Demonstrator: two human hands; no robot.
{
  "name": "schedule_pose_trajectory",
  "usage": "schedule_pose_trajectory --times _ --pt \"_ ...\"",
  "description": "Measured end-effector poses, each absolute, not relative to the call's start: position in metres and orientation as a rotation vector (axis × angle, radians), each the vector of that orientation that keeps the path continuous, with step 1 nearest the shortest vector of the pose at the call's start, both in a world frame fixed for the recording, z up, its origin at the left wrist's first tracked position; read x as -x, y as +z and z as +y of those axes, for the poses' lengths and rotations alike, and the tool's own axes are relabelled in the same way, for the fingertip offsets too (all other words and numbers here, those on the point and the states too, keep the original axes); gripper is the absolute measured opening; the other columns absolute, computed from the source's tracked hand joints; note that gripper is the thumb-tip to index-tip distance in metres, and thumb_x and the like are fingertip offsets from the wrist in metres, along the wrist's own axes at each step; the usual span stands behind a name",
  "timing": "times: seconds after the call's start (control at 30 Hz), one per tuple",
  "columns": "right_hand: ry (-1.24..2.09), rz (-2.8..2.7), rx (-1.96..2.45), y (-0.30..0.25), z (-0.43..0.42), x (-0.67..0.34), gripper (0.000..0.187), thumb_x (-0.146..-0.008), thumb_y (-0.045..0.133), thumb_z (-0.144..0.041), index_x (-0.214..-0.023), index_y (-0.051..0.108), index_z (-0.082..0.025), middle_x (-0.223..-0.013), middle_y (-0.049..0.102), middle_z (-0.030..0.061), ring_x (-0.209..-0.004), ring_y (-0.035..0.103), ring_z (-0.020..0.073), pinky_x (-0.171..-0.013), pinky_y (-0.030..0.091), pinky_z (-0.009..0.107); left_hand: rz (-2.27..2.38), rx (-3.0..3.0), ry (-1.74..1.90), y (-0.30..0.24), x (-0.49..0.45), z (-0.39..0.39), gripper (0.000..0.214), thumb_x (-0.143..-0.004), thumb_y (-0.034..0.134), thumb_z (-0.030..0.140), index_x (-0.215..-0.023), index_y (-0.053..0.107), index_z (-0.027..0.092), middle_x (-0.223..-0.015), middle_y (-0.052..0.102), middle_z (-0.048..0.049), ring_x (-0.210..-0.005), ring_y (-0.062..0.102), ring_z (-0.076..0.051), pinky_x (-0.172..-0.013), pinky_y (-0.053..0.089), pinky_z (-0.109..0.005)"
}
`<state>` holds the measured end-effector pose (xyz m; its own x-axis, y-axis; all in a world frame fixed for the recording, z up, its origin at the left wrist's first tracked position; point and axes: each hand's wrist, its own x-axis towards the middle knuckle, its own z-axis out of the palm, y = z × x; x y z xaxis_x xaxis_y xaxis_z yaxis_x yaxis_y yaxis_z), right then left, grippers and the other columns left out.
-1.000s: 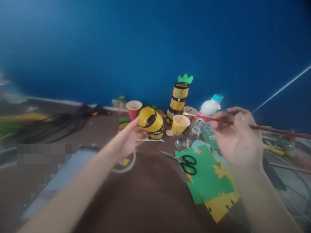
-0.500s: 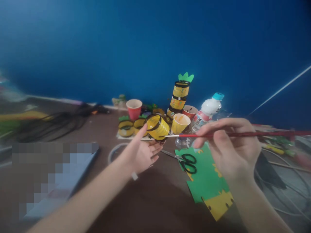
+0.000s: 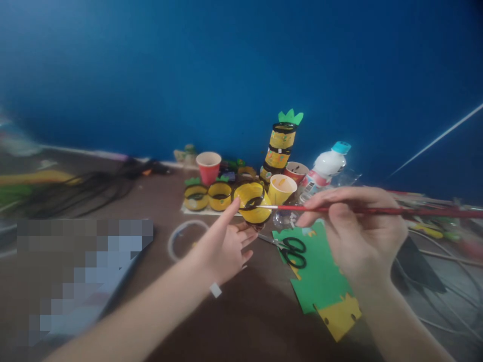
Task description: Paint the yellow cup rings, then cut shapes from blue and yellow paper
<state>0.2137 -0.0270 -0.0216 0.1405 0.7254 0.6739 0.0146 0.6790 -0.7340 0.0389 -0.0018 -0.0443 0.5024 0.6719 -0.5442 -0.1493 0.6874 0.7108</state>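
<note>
So, container (image 3: 255, 216) atop left fingers (image 3: 245, 235)

Left hand (image 3: 226, 251): yellow cylinder (image 3: 255, 216), tilted. Right hand (image 3: 362, 236): red paintbrush (image 3: 289, 207). Near back edge of surface (image 3: 226, 327): red cup (image 3: 209, 172), upright.

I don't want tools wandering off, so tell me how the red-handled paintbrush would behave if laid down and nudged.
The red-handled paintbrush is likely stiff, since its handle looks straight. It's probably light: it's slim and held between the thumb and fingers of the right hand. It may roll easily, as the handle appears narrow and rounded.
</note>
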Motion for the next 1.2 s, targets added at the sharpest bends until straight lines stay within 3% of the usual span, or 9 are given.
schedule_pose_trajectory --times 0.27,0.47,0.8,1.2 --pt "0.666 -1.352 0.643 -0.024 -0.027 -0.212 0.006 -0.084 0.060 -0.018 -0.087 0.064 -0.020 -0.078 0.068 0.0024 -0.055 0.067 0.0169 -0.050 0.056 0.033 0.858 -0.582 0.541 -0.045 -0.038 -0.003 0.075 -0.073 0.031 0.074 -0.123 0.047 0.020 -0.136 0.048 -0.0118 -0.139 0.023 -0.021 -0.111 0.020 -0.043" --pt "0.485 -1.292 0.621 -0.022 -0.021 -0.218 0.006 -0.083 0.060 -0.016 -0.085 0.064 -0.019 -0.074 0.068 0.0007 -0.050 0.066 0.0144 -0.046 0.053 0.029 0.786 -0.416 0.523 -0.042 -0.039 -0.004 0.082 -0.075 0.035 0.070 -0.135 0.032 0.014 -0.147 0.031 -0.0127 -0.141 0.012 -0.017 -0.111 0.010 -0.036" --pt "0.797 -1.415 0.604 -0.021 -0.024 -0.221 0.034 -0.084 0.058 -0.020 -0.116 0.051 -0.029 -0.081 0.072 0.0001 -0.059 0.065 0.0184 -0.056 0.056 0.037 0.733 -0.377 0.516 -0.039 -0.039 -0.005 0.078 -0.075 0.037 0.068 -0.133 0.035 0.015 -0.150 0.026 -0.0101 -0.140 0.009 -0.017 -0.110 0.007 -0.036" --pt "0.714 -1.363 0.605 -0.017 -0.023 -0.225 0.030 -0.082 0.050 -0.004 -0.106 0.050 -0.022 -0.080 0.072 0.0022 -0.060 0.064 0.0176 -0.059 0.052 0.036 0.719 -0.354 0.525 -0.040 -0.039 -0.005 0.079 -0.074 0.041 0.068 -0.131 0.036 0.015 -0.148 0.028 -0.0106 -0.140 0.012 -0.018 -0.110 0.008 -0.036"
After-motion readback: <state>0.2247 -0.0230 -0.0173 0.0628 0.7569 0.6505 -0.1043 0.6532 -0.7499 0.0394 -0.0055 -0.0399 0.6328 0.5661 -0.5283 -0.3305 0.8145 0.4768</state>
